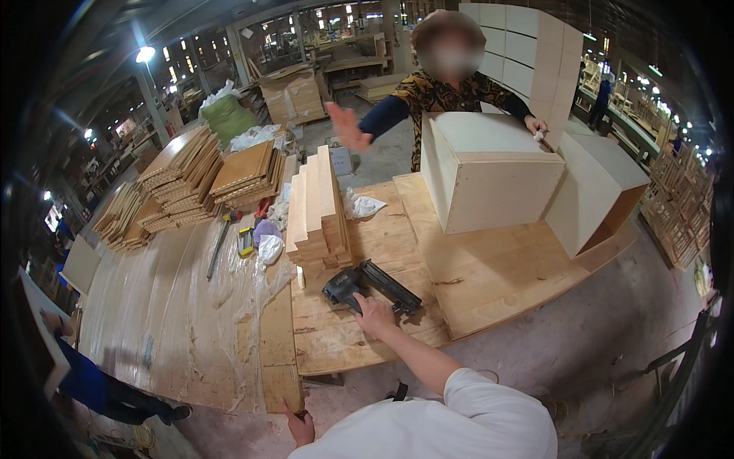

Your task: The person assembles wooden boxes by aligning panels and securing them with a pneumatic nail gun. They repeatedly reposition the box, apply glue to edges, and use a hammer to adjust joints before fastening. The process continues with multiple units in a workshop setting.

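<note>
My right hand point(375, 314) is closed round the handle of a black nail gun point(391, 287), which lies on the plywood tabletop point(367, 336). At the table's near edge, low in the view, my left hand point(300, 430) has a finger stretched out; a dark patch beside the fingers is too small to make out. Just beyond the nail gun stands a stack of pale wooden strips point(319, 218). To the right, a white-panelled wooden box point(501, 187) rests on the table, with a second open box point(596, 191) leaning beside it.
Across the table a co-worker point(440, 92) raises one hand and rests the other on the white box. On the left, a plastic-covered table point(168, 306) bears stacks of brown boards point(180, 172), a hammer point(220, 245) and a yellow tool point(245, 242). Another person point(92, 379) stands at lower left.
</note>
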`<state>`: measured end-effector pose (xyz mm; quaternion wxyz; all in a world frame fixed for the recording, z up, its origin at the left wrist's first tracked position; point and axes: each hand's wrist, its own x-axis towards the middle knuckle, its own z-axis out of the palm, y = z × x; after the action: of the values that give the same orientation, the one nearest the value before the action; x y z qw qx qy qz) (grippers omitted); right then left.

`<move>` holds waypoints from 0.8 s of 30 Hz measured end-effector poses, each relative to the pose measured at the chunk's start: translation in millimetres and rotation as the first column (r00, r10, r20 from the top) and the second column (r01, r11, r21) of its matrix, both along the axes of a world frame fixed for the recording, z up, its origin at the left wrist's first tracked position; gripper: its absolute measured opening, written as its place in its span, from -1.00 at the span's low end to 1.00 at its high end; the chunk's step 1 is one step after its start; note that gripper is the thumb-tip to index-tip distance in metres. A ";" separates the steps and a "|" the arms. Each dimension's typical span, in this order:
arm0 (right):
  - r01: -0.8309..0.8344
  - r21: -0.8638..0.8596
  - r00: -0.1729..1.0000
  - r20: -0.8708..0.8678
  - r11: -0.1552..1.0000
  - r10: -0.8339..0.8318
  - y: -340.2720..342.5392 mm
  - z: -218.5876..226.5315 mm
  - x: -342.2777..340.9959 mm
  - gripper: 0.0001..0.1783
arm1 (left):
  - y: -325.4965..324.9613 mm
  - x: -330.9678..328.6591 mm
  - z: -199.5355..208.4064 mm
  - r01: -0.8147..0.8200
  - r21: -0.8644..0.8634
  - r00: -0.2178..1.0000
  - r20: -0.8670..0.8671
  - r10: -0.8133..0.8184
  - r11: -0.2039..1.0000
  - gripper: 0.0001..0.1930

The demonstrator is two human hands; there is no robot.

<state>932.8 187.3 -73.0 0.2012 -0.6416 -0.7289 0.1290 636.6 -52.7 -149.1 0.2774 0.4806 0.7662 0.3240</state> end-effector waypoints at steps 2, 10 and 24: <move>-0.004 0.013 1.000 -0.003 1.000 0.004 -0.4 -0.6 0.1 -0.36 | 0.7 0.1 0.7 0.004 0.010 1.000 -0.006 -0.004 1.000 -0.13; -0.017 -0.037 1.000 0.016 0.999 0.017 0.0 5.2 -0.5 -0.36 | 0.2 -2.1 -1.3 -0.001 0.006 0.999 -0.037 0.001 1.000 -0.13; -0.018 0.111 1.000 -0.018 0.994 0.021 -1.5 -1.8 -0.5 -0.38 | 2.0 -2.1 -8.2 -0.001 0.149 0.999 -0.048 0.008 0.989 -0.14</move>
<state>932.2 185.8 -74.8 0.2424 -0.6209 -0.7392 0.0964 634.4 -50.6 -157.3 0.2213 0.5061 0.7474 0.3692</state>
